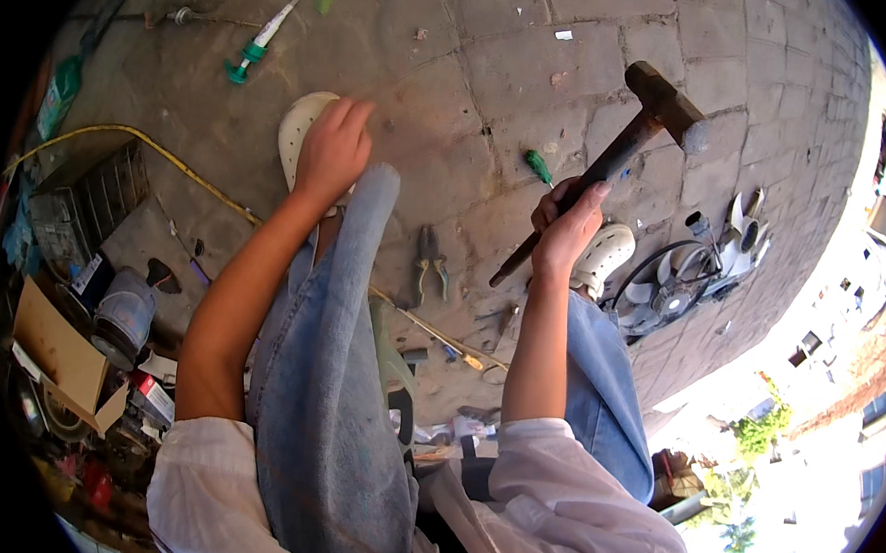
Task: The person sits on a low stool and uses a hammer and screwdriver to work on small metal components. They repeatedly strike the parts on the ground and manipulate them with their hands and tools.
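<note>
Hammer (622, 151) right of the pliers (429, 268)
The right hand (569, 225) wraps its fingers closed round the handle, head beyond them; left of the pliers, the left hand (335, 151) half-curls, its hold unclear to me.

The fingertips of the left hand (334, 151) are smeared by motion blur, and its palm is turned away, so whether it grips anything cannot be told. It also covers part of the left white clog (293, 133). The right hand (569, 223) hides a stretch of the handle of the hammer (625, 148), and the right forearm (537, 352) and jeans leg (603, 370) mask part of the other clog (605, 253). A yellow hose (183, 163) disappears behind the left forearm (236, 306). The upper edge crops the tube of a green-and-white pump (260, 49). Pale scraps (563, 34) on the paving (431, 126) are too small to identify.
</note>
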The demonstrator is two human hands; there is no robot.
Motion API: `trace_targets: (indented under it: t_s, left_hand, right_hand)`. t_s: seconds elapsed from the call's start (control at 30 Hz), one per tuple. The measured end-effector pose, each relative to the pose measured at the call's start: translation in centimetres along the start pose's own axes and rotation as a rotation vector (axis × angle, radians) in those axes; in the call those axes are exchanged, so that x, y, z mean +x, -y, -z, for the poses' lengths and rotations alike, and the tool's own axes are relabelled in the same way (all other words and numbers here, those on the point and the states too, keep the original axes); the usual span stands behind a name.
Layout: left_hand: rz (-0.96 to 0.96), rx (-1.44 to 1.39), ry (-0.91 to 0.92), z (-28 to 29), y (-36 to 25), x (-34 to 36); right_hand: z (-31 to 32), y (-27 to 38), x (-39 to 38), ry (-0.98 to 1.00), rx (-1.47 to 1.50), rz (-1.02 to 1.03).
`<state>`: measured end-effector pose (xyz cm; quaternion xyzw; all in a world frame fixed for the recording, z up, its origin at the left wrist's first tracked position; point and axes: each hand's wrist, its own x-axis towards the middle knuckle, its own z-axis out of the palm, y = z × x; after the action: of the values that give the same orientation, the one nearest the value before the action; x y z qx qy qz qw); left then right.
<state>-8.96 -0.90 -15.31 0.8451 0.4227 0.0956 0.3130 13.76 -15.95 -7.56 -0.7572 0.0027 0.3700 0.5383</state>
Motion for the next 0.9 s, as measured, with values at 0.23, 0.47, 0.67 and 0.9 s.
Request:
trace_targets:
  t_s: [0.23,0.47,0.67,0.9]
  left_hand:
    - [-0.017,-0.027,-0.009,-0.3,0.0,0.4]
    - [0.009,0.008,-0.004,0.0,0.3,0.1]
    - [0.004,-0.022,0.026,0.0,-0.2,0.7]
    - [0.028,-0.006,0.048,-0.1,0.4,-0.1]
  right_hand:
    - [-0.3,-5.8,3.6,-0.071,-0.214,-0.259]
    - [0.6,-1.1,0.5,-0.016,-0.114,-0.023]
    - [0.4,-7.9,2.5,-0.074,-0.229,-0.091]
    - [0.2,-1.8,0.5,-0.009,0.031,-0.195]
